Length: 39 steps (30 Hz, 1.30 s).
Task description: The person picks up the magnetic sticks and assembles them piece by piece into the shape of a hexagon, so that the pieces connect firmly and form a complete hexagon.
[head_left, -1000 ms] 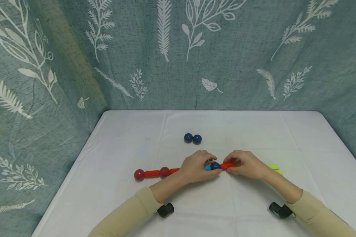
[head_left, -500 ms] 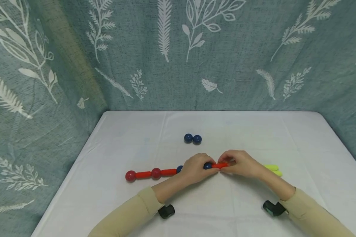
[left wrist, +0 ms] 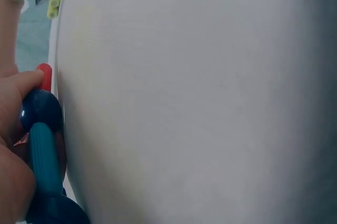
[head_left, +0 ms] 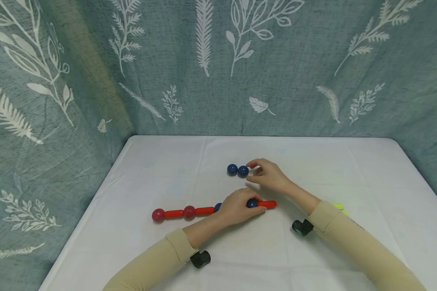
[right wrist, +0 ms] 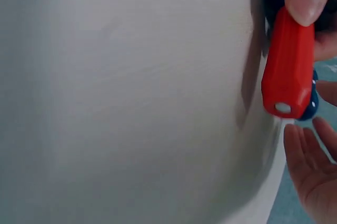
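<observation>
A chain of rods and balls lies across the table, with red balls [head_left: 189, 212] and red rods [head_left: 173, 214] at its left. My left hand [head_left: 236, 207] grips its right part, thumb on the end red rod [right wrist: 289, 68] near a dark blue ball [head_left: 252, 203]. In the left wrist view, a light blue rod [left wrist: 45, 155] runs between two dark blue balls beside the palm. That rod's free end shows a small metallic spot in the right wrist view. My right hand [head_left: 269, 174] reaches toward two loose dark blue balls [head_left: 243, 171], fingers spread beside the right one.
Yellow-green rods [head_left: 339, 207] lie at the right, partly hidden by my right sleeve. A white cloth covers the table [head_left: 167, 169], and a patterned grey-green curtain [head_left: 211, 101] hangs behind and to the left.
My right hand has let go of the red rod and moved back and left to the loose balls. The chain has shifted left; my left hand still holds it.
</observation>
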Each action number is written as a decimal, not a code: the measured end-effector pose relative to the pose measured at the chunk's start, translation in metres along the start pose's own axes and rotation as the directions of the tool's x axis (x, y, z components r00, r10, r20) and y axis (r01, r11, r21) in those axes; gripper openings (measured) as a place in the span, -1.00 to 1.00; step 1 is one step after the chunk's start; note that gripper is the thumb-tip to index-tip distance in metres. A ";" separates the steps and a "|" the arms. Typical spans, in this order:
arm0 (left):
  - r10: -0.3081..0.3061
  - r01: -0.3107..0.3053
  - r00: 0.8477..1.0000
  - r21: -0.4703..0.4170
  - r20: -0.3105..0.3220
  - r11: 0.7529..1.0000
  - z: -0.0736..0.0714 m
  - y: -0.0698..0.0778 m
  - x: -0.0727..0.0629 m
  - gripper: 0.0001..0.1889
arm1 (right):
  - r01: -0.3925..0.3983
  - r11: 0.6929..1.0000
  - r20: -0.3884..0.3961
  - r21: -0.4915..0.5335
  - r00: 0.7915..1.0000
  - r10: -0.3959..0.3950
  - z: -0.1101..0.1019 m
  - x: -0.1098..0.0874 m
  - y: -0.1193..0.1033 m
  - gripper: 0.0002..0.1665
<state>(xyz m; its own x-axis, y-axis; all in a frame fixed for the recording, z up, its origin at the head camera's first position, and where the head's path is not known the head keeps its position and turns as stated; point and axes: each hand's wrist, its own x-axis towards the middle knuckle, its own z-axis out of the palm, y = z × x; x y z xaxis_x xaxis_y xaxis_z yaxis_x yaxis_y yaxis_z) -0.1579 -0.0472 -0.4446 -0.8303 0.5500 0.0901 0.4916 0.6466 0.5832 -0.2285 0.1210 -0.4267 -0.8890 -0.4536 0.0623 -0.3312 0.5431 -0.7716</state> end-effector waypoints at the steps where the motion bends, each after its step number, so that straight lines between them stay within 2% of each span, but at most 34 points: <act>1: -0.005 0.005 1.000 0.000 0.003 1.000 0.000 0.000 0.000 -0.73 | -0.004 1.000 -0.005 -0.013 1.000 0.004 0.002 0.004 -0.001 -0.49; 6: -0.025 0.025 1.000 -0.013 0.017 1.000 -0.001 0.002 -0.001 -0.73 | 0.003 0.995 -0.020 -0.098 1.000 -0.005 0.011 0.017 -0.005 -0.43; 10: -0.016 0.017 1.000 -0.016 0.010 1.000 -0.002 0.003 -0.002 -0.74 | 0.019 0.989 -0.008 -0.145 1.000 -0.020 0.012 0.021 -0.007 -0.48; 16: -0.010 0.010 1.000 -0.023 -0.001 1.000 -0.002 0.003 -0.002 -0.75 | -0.003 0.995 0.028 -0.101 1.000 0.006 0.005 0.015 -0.008 -0.54; 23: -0.025 0.026 1.000 -0.066 0.017 0.997 -0.001 0.002 0.000 -0.75 | -0.041 0.999 0.075 -0.001 0.996 0.041 -0.020 -0.018 0.003 -0.52; 30: -0.101 0.104 0.994 -0.123 0.027 0.987 -0.002 0.003 0.000 -0.74 | -0.088 0.996 0.117 0.033 0.990 0.084 -0.039 -0.064 0.024 -0.49; 35: -0.116 0.119 0.993 -0.120 0.030 0.986 -0.003 0.003 0.000 -0.73 | -0.098 0.994 0.141 0.045 0.986 0.091 -0.045 -0.089 0.033 -0.50; 39: -0.109 0.111 0.994 -0.104 0.029 0.988 -0.003 0.003 0.000 -0.73 | -0.080 0.995 0.167 0.052 0.983 0.070 -0.044 -0.100 0.036 -0.51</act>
<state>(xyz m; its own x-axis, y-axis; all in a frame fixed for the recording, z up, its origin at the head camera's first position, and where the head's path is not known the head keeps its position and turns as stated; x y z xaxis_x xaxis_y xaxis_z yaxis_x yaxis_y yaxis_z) -0.1571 -0.0463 -0.4405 -0.8707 0.4918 0.0024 0.3664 0.6455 0.6701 -0.1659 0.2170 -0.4331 -0.8449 -0.5258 -0.0986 -0.2421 0.5402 -0.8060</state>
